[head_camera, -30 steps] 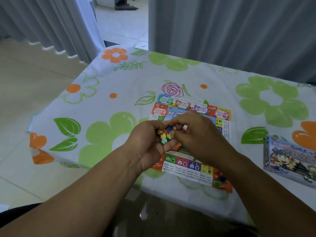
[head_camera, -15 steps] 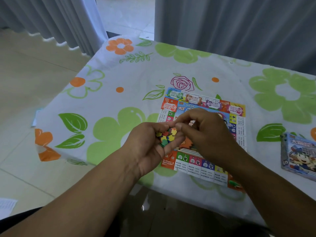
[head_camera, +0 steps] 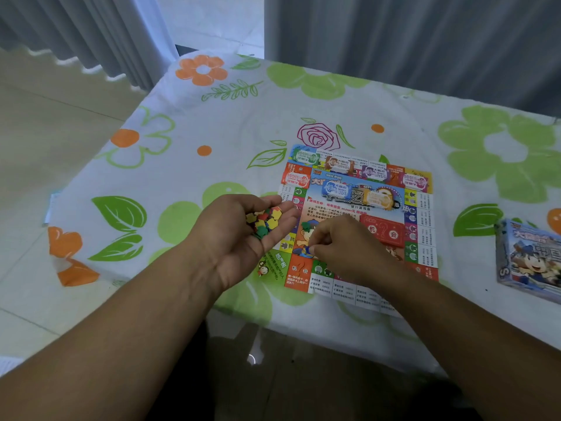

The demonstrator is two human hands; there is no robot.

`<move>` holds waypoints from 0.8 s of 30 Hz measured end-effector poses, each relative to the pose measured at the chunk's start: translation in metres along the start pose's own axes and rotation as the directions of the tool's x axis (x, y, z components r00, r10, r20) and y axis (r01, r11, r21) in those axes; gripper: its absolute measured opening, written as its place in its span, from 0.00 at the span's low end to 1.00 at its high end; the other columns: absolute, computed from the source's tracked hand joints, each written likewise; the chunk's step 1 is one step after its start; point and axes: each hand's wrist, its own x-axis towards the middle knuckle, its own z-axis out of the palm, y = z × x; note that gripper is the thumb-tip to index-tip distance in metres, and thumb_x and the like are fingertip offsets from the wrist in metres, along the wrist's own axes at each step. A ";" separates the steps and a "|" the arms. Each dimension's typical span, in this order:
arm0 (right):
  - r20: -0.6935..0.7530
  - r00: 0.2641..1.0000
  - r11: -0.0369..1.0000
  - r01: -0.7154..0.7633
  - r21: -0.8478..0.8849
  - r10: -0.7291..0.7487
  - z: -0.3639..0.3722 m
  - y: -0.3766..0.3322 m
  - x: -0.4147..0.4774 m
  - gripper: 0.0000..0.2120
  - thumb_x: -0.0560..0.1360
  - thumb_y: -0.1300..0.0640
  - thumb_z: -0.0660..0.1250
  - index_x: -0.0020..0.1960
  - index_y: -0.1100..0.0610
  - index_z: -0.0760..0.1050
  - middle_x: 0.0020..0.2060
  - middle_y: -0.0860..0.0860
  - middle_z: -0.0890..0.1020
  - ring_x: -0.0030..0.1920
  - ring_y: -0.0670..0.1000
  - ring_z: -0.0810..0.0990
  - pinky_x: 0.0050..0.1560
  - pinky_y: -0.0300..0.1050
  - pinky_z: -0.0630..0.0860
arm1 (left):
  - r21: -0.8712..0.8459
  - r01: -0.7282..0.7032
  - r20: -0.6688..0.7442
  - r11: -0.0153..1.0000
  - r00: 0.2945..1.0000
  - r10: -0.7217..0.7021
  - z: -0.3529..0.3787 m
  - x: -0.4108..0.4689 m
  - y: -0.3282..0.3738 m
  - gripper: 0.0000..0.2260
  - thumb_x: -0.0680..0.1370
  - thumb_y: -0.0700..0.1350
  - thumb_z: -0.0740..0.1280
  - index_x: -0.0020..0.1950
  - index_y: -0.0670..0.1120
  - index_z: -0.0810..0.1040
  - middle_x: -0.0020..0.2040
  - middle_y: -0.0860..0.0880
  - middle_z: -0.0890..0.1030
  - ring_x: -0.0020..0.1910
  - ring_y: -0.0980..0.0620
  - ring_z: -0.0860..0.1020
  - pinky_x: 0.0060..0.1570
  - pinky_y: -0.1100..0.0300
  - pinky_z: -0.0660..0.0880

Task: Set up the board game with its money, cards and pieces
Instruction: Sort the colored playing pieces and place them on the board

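Many pieces [head_camera: 263, 220] lie in relaxed upturned left hand [head_camera: 232, 241]; right hand [head_camera: 346, 249] fingers [head_camera: 320, 238] seemingly pinch one

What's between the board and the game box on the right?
Nothing loose. The head view shows only bare leaf-print tablecloth between the board and the game box.

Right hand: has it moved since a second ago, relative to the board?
Yes. The right hand has left the left hand's palm and dropped to the board, toward its near edge, pinching a blue piece.
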 end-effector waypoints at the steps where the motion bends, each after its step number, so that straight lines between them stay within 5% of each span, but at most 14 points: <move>1: 0.004 1.000 1.000 0.005 -0.016 -0.005 0.001 0.000 0.000 0.04 0.77 0.60 0.70 0.45 0.55 0.84 0.35 0.44 0.80 0.35 0.44 0.78 0.35 0.39 0.70 | -0.001 0.000 0.004 1.000 1.000 0.000 -0.001 0.000 0.001 0.13 0.79 0.32 0.59 0.60 0.30 0.77 0.49 0.35 0.84 0.48 0.40 0.84 0.47 0.50 0.83; 11: -0.128 0.991 1.000 0.020 -0.023 -0.023 0.001 -0.002 0.001 0.05 0.77 0.60 0.69 0.51 0.53 0.81 0.41 0.47 0.82 0.43 0.48 0.82 0.48 0.54 0.81 | 0.001 0.024 0.044 1.000 0.999 -0.024 -0.004 0.003 0.000 0.12 0.77 0.31 0.59 0.57 0.31 0.78 0.50 0.34 0.84 0.48 0.40 0.85 0.47 0.50 0.83; 15: -0.278 0.952 0.988 0.147 0.045 -0.129 -0.012 -0.010 -0.007 0.03 0.77 0.58 0.69 0.46 0.51 0.81 0.36 0.42 0.81 0.37 0.40 0.79 0.39 0.41 0.76 | 0.016 0.057 0.060 0.998 0.997 -0.058 -0.003 0.004 -0.004 0.14 0.75 0.28 0.57 0.55 0.30 0.78 0.56 0.32 0.82 0.53 0.38 0.84 0.49 0.49 0.83; 18: -0.357 0.910 0.940 0.288 0.181 -0.210 -0.026 -0.022 -0.018 0.03 0.77 0.59 0.70 0.48 0.52 0.82 0.36 0.43 0.81 0.34 0.40 0.78 0.34 0.35 0.73 | 0.057 0.084 0.085 0.995 0.992 -0.088 0.001 0.005 -0.008 0.14 0.75 0.27 0.56 0.55 0.31 0.78 0.52 0.33 0.83 0.47 0.39 0.85 0.49 0.49 0.83; 24: -0.217 0.926 0.944 0.327 0.053 -0.308 -0.030 -0.017 -0.027 0.11 0.72 0.51 0.76 0.53 0.48 0.82 0.43 0.45 0.78 0.38 0.40 0.76 0.39 0.34 0.71 | 0.143 0.117 0.121 0.983 0.984 -0.134 0.014 0.010 -0.018 0.12 0.78 0.33 0.57 0.49 0.34 0.80 0.47 0.36 0.84 0.44 0.43 0.85 0.50 0.50 0.81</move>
